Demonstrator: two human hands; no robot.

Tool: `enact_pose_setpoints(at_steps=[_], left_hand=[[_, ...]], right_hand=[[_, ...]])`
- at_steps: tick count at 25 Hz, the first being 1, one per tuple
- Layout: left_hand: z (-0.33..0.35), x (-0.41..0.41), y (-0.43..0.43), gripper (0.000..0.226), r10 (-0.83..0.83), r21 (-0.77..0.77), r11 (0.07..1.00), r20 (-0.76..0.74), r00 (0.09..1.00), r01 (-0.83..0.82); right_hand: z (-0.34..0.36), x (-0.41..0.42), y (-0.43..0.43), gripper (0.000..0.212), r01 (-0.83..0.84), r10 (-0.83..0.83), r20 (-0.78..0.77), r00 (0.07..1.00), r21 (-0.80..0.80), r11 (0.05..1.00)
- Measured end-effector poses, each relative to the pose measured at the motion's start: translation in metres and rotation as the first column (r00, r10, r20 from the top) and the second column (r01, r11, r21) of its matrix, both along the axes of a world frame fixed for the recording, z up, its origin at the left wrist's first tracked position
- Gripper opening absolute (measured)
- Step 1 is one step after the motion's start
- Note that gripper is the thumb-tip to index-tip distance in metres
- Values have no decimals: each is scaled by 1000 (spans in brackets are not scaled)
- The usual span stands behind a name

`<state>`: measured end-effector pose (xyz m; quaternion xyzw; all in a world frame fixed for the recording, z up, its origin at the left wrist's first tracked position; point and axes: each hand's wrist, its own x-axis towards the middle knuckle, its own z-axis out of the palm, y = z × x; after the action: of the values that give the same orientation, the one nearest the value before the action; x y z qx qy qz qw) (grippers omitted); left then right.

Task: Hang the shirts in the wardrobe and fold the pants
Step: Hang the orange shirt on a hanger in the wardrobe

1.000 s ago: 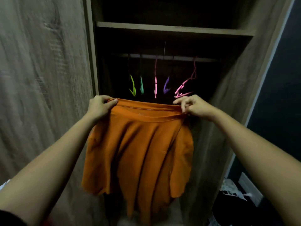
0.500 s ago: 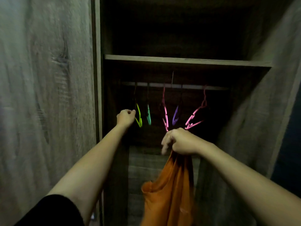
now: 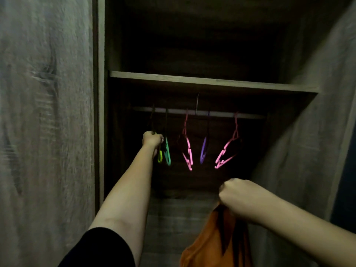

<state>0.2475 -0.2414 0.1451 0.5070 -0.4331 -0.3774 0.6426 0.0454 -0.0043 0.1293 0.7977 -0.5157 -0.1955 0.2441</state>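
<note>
An orange shirt [image 3: 215,245] hangs bunched from my right hand [image 3: 238,197], which is closed on its top at the lower right. My left hand [image 3: 152,139] reaches deep into the open wardrobe and is closed around the yellow-green hanger [image 3: 159,158], the leftmost one on the rail [image 3: 192,112]. A teal hanger [image 3: 167,153] hangs right beside that hand. Further right hang a pink hanger [image 3: 187,151], a purple hanger [image 3: 203,151] and another pink hanger [image 3: 226,153].
A wooden shelf [image 3: 212,81] crosses the wardrobe just above the rail. The wardrobe's wood-grain panel [image 3: 48,112] stands close on the left and its open door [image 3: 317,132] on the right. The interior is dark.
One second ago both hands spread the orange shirt. My left hand let go and reached to the yellow-green hanger; my right hand lowered with the bunched shirt. The view tilted up.
</note>
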Motion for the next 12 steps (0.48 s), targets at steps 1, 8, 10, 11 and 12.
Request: enact_pose_setpoints(at_steps=[1, 8, 10, 11, 12], left_hand=[[4, -3, -1, 13, -20, -16, 1000, -24, 1000, 20], [3, -8, 34, 28, 72, 64, 995, 144, 987, -82], [-9, -6, 68, 35, 177, 118, 971, 228, 957, -207], [-17, -4, 85, 37, 221, 105, 959, 299, 928, -262], [-27, -2, 108, 39, 252, 70, 952, 376, 892, -299]], right_hand=[[-3, -7, -5, 31, 20, -20, 0, 1000, 4, 1000], [-11, -26, -25, 34, 40, -23, 191, 981, -86, 995], [-14, -27, -25, 39, 12, 27, 321, 947, -118, 993], [-14, -29, -28, 42, 14, 42, 390, 920, -138, 990], [-16, -32, -30, 45, 22, 45, 461, 886, -139, 990]])
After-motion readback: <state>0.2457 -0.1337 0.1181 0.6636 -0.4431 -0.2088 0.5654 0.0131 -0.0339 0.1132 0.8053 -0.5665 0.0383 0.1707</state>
